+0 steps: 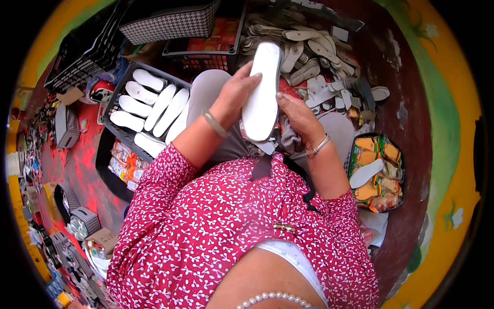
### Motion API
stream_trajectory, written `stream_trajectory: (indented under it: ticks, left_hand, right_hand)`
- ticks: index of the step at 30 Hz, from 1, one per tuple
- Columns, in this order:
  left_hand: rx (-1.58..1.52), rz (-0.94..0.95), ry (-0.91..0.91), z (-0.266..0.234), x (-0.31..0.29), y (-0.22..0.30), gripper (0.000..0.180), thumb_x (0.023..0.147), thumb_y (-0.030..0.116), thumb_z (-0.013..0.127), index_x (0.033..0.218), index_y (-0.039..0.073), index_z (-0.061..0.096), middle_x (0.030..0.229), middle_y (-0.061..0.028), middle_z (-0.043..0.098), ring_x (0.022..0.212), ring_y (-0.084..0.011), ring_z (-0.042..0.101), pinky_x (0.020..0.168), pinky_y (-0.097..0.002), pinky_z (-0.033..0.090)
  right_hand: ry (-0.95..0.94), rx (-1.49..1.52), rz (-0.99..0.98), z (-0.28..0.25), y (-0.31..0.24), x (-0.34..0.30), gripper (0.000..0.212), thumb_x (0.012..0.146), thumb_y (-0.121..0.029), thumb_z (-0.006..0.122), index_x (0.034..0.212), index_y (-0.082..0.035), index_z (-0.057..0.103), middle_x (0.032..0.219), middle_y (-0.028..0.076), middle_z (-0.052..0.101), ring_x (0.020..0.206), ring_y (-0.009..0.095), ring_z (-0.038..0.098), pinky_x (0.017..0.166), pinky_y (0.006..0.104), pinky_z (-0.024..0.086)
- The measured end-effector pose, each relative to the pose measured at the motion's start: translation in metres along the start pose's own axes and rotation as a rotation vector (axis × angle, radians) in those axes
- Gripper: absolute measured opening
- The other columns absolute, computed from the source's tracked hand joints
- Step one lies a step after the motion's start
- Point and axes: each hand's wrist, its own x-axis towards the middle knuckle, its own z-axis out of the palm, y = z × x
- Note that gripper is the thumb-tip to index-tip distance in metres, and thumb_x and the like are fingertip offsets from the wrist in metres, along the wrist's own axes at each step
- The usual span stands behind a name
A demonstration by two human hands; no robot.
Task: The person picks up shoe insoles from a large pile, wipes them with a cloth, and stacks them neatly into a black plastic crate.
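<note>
A white insole (261, 92) with a dark edge is held upright in front of me, its white face toward me. My left hand (237, 90) grips its left edge, thumb lying on the white face and fingers behind. On the opposite side my right hand (301, 116) pinches the edge near the middle, its thumb at the rim and the other fingers partly hidden. A crumpled grey cloth (289, 139) hangs just below my right palm; whether that hand holds it I cannot tell. Several similar white insoles (160, 105) lie in a dark crate (123, 135) to the left.
Loose soles and insoles (321, 46) are heaped beyond my hands. At right, a basket (399, 198) holds orange packets with a white insole (366, 173) on top. A houndstooth bin (170, 23) sits by a black crate (200, 62). Orange packets (123, 162) fill a container at left.
</note>
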Motion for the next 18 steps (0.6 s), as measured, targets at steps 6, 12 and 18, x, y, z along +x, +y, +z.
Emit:
stream_trajectory:
  ticks: [6,12,18]
  left_hand:
    - [-0.080,0.103,0.181,0.000,0.016,-0.002,0.035,0.090,0.012,0.048,0.122,-0.001,0.042,0.091,-0.0080,0.060,0.073,-0.0137,0.060,0.065,-0.0271,0.051]
    - [0.074,0.246,0.290,-0.006,0.020,-0.024,0.031,0.090,0.013,0.049,0.118,0.000,0.044,0.088,-0.0065,0.060,0.070,-0.0121,0.058,0.062,-0.0258,0.049]
    - [-0.124,0.252,0.405,0.000,0.010,-0.014,0.031,0.087,0.011,0.053,0.115,0.001,0.044,0.093,-0.0084,0.059,0.077,-0.0146,0.059,0.068,-0.0280,0.051]
  right_hand:
    - [0.047,-0.011,-0.037,0.014,0.006,-0.002,0.041,0.095,-0.036,0.043,0.107,0.001,0.054,0.091,0.003,0.060,0.075,0.006,0.055,0.063,0.0187,0.044]
    - [0.058,-0.019,-0.025,0.012,0.023,0.006,0.038,0.094,-0.030,0.047,0.114,0.002,0.050,0.096,0.004,0.060,0.078,0.006,0.056,0.064,0.0192,0.044]
    - [0.016,0.034,-0.020,0.023,0.014,0.001,0.036,0.089,-0.023,0.056,0.114,0.002,0.050,0.090,0.006,0.063,0.071,0.006,0.059,0.058,0.0176,0.046]
